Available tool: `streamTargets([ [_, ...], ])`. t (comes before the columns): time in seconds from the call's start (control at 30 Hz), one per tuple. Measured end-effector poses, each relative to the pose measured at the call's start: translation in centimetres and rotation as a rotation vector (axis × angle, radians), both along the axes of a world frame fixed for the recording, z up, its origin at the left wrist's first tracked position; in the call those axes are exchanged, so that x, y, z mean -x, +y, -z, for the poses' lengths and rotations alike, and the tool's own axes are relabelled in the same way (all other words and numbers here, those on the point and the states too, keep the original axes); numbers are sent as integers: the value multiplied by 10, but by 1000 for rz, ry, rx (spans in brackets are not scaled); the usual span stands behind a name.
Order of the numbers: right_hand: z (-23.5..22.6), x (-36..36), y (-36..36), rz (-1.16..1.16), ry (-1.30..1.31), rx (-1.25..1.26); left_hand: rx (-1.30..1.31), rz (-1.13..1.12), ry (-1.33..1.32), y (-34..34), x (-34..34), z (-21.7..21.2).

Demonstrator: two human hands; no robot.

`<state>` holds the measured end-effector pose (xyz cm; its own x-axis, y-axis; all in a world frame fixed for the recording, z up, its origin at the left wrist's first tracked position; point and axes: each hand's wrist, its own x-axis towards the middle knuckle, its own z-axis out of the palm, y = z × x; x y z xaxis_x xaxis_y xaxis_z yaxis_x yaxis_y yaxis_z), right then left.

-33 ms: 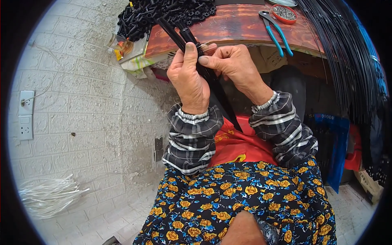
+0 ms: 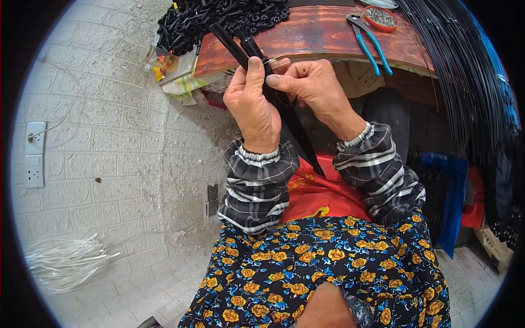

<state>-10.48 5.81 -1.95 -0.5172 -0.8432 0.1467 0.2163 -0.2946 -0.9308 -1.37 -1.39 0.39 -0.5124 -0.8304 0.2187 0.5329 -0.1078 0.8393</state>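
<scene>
Slanting from the table edge down toward my lap is a bundle of slim black rods (image 2: 298, 131), which looks like a folded umbrella frame. Around its upper part my left hand (image 2: 253, 104) is closed, thumb pointing up. Close beside it, my right hand (image 2: 314, 90) pinches with thumb and forefinger at the bundle's collar. A thin pale wire (image 2: 279, 58) sticks out near those fingertips; how it is fastened is hidden by the fingers. The black rod ends (image 2: 229, 45) reach up over the table's front edge.
Notched black plastic tubes (image 2: 219, 24) are heaped on the reddish wooden table (image 2: 311, 33). Blue-handled pliers (image 2: 369, 46) lie beside a red dish (image 2: 381, 19) of small metal bits. Long black rods (image 2: 465, 71) hang at right. White strips (image 2: 68, 262) lie at lower left, by the brick-patterned wall.
</scene>
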Motion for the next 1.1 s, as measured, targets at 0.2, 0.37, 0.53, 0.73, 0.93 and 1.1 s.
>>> streamTargets([
  [0.2,1,1,0,10,-23,45,-23,10,-5,1,0,-1],
  [0.37,-1,2,1,-35,-95,-16,-85,64,22,1,-4,-4],
  [0.53,-2,9,4,-110,-198,-78,-80,129,-13,2,-8,-5],
  [0.73,-2,13,3,-175,-225,-114,-48,212,-52,-10,-13,2],
  [0.93,12,17,-1,-212,-228,-145,-36,233,-80,-11,-15,7],
  [1.1,2,17,8,-175,-194,-166,-57,289,-76,-1,-15,-5],
])
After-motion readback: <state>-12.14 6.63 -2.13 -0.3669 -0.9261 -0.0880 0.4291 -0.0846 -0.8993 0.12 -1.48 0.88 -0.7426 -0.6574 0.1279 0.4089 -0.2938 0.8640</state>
